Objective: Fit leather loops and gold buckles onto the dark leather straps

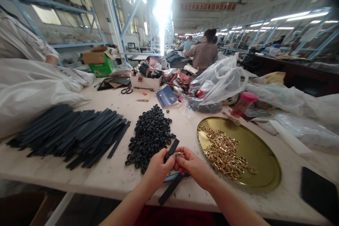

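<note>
In front of me, my left hand [159, 166] is closed around a black strap [173, 146], whose upper end sticks up past the thumb. My right hand [194, 166] pinches a small gold buckle [179, 153] against the strap, and the fingertips of both hands meet there. Fingers partly hide the buckle. Below the hands another black strip [169, 192] slants over the table edge, beside a bluish flat piece [171, 177] that is mostly covered. A heap of small black loops [150, 134] lies just left of my hands. To the right, gold buckles [222, 152] are piled on a round gold tray [261, 152].
Many black strips [87, 134] are stacked at left beside a white sack [34, 88]. Farther back are scissors [126, 90], a cutter [142, 100], a blue booklet [166, 96], a plastic bag [217, 81] and a pink-lidded jar [243, 104]. A dark tablet-like slab [319, 192] lies right. Other people sit beyond.
</note>
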The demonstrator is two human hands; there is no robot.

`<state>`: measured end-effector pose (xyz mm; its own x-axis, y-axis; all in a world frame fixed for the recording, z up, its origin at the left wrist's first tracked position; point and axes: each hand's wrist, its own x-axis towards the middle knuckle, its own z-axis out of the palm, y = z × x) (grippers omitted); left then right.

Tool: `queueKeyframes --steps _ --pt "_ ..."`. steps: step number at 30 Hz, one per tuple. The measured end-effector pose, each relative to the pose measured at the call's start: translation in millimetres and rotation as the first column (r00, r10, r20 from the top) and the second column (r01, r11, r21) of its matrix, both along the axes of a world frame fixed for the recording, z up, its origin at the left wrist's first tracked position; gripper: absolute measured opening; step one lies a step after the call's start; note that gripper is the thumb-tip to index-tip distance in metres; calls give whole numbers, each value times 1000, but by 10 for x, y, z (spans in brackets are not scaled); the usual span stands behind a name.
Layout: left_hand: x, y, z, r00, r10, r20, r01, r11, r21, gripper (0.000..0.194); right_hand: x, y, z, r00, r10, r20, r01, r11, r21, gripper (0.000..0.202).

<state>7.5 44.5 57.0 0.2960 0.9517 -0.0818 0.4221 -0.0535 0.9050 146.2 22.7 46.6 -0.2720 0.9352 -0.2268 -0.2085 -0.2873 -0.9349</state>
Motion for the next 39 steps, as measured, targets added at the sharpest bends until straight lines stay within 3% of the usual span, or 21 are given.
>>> queueKeyframes --steps 5,10,14,19,22,26,29,32,35,39 --pt "-104 -48 -31 995 17 -95 -12 999 53 18 49 -77 -25 983 107 -148 -110 994 -10 64" --pt "-87 -56 -45 991 -37 -129 41 999 33 17 37 -36 -133 999 -13 51 8 996 86 48" --pt "-78 -70 -60 993 -93 -68 89 994 -70 19 -13 -40 -187 991 -134 6 133 985 110 38" --pt "-170 -113 -89 996 -75 50 85 972 -219 30 -42 -84 -208 913 -341 -224 301 934 -194 33" --pt "-239 -162 -78 990 -142 10 141 977 -159 31 -43 -92 -194 819 -456 -348 316 865 -390 34" --pt "-251 -211 -17 966 -248 -71 243 967 -73 27 -104 -133 -172 776 -476 -413 253 836 -487 36" --pt "-218 -216 23 957 -283 -68 280 959 -46 25 -181 -198 -194 831 -423 -361 269 874 -405 32" --pt "-197 -219 34 967 -255 -16 252 964 -89 17 -227 -260 -229 902 -403 -157 392 915 -96 24" --pt "-195 -230 26 974 -219 67 228 951 -210 17 -223 -285 -245 908 -419 31 409 898 161 19" --pt "-177 -246 1 964 -183 193 238 917 -320 22 -204 -261 -237 925 -378 50 372 924 92 24"
